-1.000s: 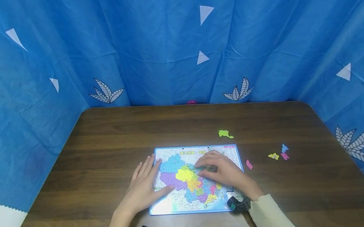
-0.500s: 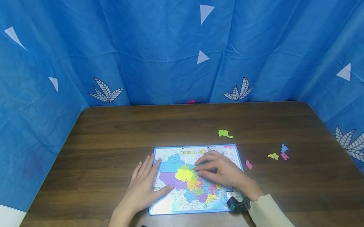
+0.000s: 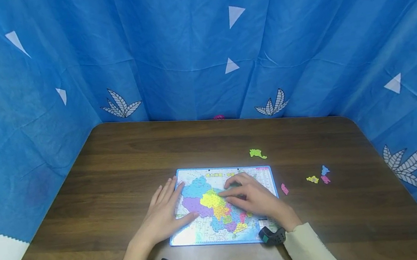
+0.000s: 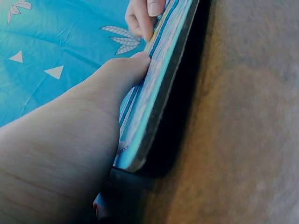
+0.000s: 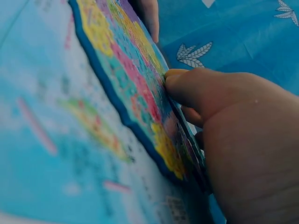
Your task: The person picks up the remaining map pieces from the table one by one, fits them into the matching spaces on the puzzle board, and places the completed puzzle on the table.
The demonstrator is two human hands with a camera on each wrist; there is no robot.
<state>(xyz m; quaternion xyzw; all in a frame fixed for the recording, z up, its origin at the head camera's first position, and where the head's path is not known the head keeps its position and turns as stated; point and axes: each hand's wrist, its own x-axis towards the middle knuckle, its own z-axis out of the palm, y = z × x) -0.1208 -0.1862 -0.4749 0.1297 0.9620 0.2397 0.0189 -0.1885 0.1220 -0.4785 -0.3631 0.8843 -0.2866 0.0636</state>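
A map puzzle board (image 3: 181,239) with a blue rim lies on the table, much of its middle covered by coloured province pieces. My left hand (image 3: 161,220) rests flat over the board's left edge, fingers straight, thumb spread toward the purple piece (image 3: 194,208). Above the upper middle of the map, my right hand (image 3: 253,195) has bent fingers and pinches a thin puzzle piece with thumb and fingertips near the yellow piece (image 3: 209,200). The right wrist view shows the thumb (image 5: 187,84) against the thin edge; most of that piece is hidden by the hand.
Loose pieces lie on the brown table (image 3: 127,150): a green one (image 3: 256,153) beyond the board, a pink one (image 3: 284,188) by its right edge. Farther right are yellow (image 3: 313,179), blue (image 3: 324,170) and pink (image 3: 325,179) pieces. Blue curtains (image 3: 180,40) surround the table.
My right hand's fingertips have shifted slightly left over the map, and the thumb has moved up toward the index finger. The left hand and the loose pieces stay where they were.
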